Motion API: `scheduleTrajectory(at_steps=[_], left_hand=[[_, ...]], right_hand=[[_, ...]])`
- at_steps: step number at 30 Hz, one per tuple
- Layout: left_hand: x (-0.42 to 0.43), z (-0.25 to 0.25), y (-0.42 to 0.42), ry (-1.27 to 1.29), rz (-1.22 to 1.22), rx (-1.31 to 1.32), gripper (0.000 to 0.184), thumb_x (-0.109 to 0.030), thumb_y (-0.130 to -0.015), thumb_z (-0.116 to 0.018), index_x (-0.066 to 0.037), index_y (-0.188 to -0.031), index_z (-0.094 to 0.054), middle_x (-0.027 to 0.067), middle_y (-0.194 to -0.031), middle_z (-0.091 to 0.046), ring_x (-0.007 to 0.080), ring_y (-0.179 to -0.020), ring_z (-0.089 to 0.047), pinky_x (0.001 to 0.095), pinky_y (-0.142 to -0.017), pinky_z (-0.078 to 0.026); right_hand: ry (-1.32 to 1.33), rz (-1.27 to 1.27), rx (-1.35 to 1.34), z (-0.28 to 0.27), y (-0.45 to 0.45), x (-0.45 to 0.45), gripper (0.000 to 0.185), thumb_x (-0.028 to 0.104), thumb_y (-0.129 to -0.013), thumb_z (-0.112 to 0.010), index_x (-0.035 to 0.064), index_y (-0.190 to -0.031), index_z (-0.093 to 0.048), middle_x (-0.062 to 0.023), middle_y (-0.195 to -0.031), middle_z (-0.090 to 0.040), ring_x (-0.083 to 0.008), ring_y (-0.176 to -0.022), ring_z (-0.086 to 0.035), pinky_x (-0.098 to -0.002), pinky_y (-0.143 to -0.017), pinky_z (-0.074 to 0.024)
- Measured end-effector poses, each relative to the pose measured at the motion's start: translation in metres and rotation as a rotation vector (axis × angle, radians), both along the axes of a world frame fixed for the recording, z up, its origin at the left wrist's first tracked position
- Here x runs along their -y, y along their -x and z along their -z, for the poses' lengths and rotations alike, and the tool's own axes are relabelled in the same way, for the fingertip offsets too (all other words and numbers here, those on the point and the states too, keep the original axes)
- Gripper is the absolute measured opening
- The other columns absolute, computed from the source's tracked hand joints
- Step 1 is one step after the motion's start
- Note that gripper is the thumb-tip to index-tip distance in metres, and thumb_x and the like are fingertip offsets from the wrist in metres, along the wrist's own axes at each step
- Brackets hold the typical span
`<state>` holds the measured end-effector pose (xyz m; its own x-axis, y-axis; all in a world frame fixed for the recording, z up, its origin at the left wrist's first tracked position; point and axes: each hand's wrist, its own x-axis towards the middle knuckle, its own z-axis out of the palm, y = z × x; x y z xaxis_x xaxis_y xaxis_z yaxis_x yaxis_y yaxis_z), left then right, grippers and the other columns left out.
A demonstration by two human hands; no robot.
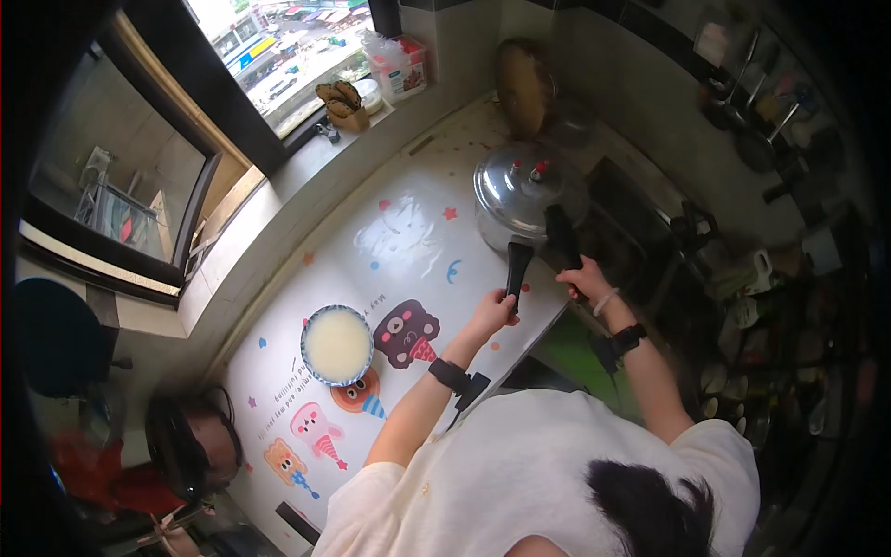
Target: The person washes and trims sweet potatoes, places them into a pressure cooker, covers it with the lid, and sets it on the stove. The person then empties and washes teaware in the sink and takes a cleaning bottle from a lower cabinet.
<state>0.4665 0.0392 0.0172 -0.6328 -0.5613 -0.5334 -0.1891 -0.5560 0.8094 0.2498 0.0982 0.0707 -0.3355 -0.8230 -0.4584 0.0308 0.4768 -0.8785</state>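
Note:
A silver pressure cooker (509, 200) with red-topped valves on its lid stands on the counter. Two black handles extend from it toward me, spread apart at an angle. My left hand (497, 311) is wrapped round the end of the left handle (520, 265). The right handle (561, 239) is gripped by my right hand (585, 278). A patterned bowl (338, 345) of pale, milky liquid rests on the white counter mat, left of my left forearm.
The mat (408, 232) carries printed cartoon bears. A stove (617, 213) lies right of the cooker. A round lid (524, 88) leans at the back wall. A dark rice cooker (190, 446) stands lower left. Utensils hang upper right, and a window opens upper left.

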Motion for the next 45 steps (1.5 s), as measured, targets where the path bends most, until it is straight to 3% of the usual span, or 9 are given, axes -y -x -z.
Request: scheduleTrajectory(at_steps=[8,15,17,22,24,30,37,41,45], left_hand=[[-0.004,0.006,0.002,0.043,-0.022,-0.014,0.025,-0.020,-0.091,-0.047,0.003,-0.101,-0.049,0.0094,-0.078,-0.056,0.0190,-0.061,-0.060,0.0289,-0.061,-0.052],[0.014,-0.017,-0.014,-0.142,0.103,-0.059,0.075,-0.065,-0.084,-0.030,0.001,-0.110,-0.052,0.0109,-0.102,-0.060,0.0199,-0.086,-0.062,0.0297,-0.077,-0.047],[0.020,-0.011,-0.016,-0.126,0.153,0.023,0.085,-0.074,-0.078,-0.027,0.000,-0.109,-0.054,0.0096,-0.101,-0.060,0.0180,-0.088,-0.062,0.0279,-0.077,-0.044],[0.016,-0.027,0.007,0.208,0.020,0.135,0.066,-0.047,-0.076,-0.064,0.005,-0.115,-0.048,0.0062,-0.080,-0.056,0.0122,-0.066,-0.053,0.0238,-0.059,-0.044],[0.017,-0.042,0.021,0.181,-0.054,0.097,0.063,-0.038,-0.073,-0.069,0.004,-0.113,-0.045,0.0047,-0.076,-0.054,0.0116,-0.063,-0.051,0.0255,-0.054,-0.043],[0.026,-0.032,0.039,0.103,-0.031,0.258,0.038,-0.002,-0.067,-0.059,0.000,-0.102,-0.047,0.0077,-0.085,-0.056,0.0150,-0.070,-0.057,0.0277,-0.060,-0.047],[0.017,-0.023,0.041,0.188,-0.131,0.294,0.035,-0.001,-0.062,-0.057,0.000,-0.096,-0.049,0.0059,-0.077,-0.054,0.0140,-0.063,-0.051,0.0269,-0.054,-0.043],[0.016,-0.042,0.040,0.182,-0.111,0.356,0.037,0.000,-0.059,-0.058,0.000,-0.095,-0.050,0.0055,-0.076,-0.054,0.0135,-0.060,-0.051,0.0263,-0.052,-0.043],[0.011,-0.086,0.024,0.197,-0.066,0.366,0.038,0.002,-0.060,-0.059,0.001,-0.096,-0.052,0.0067,-0.077,-0.056,0.0138,-0.060,-0.052,0.0247,-0.052,-0.042]], right_hand=[[0.017,0.137,0.034,0.028,-0.027,0.006,0.025,0.011,-0.070,-0.069,0.0036,-0.086,-0.051,-0.0008,-0.067,-0.053,-0.0090,-0.047,-0.048,-0.0225,-0.042,-0.0396],[0.112,0.251,-0.269,0.048,-0.111,0.052,0.075,0.058,-0.078,-0.053,-0.0018,-0.121,-0.042,-0.0131,-0.097,-0.053,-0.0230,-0.099,-0.049,-0.0318,-0.086,-0.0393],[-0.064,-0.170,-0.221,0.021,-0.078,0.039,0.070,0.058,-0.077,-0.054,-0.0021,-0.112,-0.051,-0.0127,-0.095,-0.056,-0.0217,-0.094,-0.052,-0.0305,-0.083,-0.0408],[-0.235,-0.809,-0.151,-0.077,0.042,0.063,0.041,0.041,-0.087,-0.050,0.0040,-0.090,-0.066,-0.0086,-0.077,-0.064,-0.0119,-0.078,-0.059,-0.0253,-0.074,-0.0458],[0.038,-0.572,-0.119,-0.082,0.095,0.107,0.036,0.041,-0.086,-0.051,0.0064,-0.084,-0.064,-0.0030,-0.075,-0.062,-0.0109,-0.070,-0.056,-0.0245,-0.060,-0.0442],[0.163,-0.310,-0.050,0.021,0.186,0.254,0.035,0.037,-0.085,-0.055,0.0109,-0.109,-0.058,-0.0016,-0.105,-0.055,-0.0145,-0.096,-0.050,-0.0311,-0.076,-0.0436],[0.221,-0.137,0.403,0.084,0.168,0.312,0.025,0.029,-0.077,-0.068,0.0155,-0.098,-0.064,0.0046,-0.082,-0.061,-0.0054,-0.074,-0.051,-0.0251,-0.064,-0.0406],[0.414,-0.338,-0.462,0.129,0.187,0.337,0.017,0.021,-0.075,-0.068,0.0121,-0.089,-0.066,-0.0002,-0.077,-0.062,-0.0078,-0.066,-0.052,-0.0252,-0.059,-0.0419],[0.393,-0.149,0.054,0.055,0.187,0.284,0.016,0.019,-0.074,-0.065,0.0090,-0.086,-0.067,-0.0028,-0.073,-0.062,-0.0122,-0.062,-0.055,-0.0300,-0.056,-0.0433]])
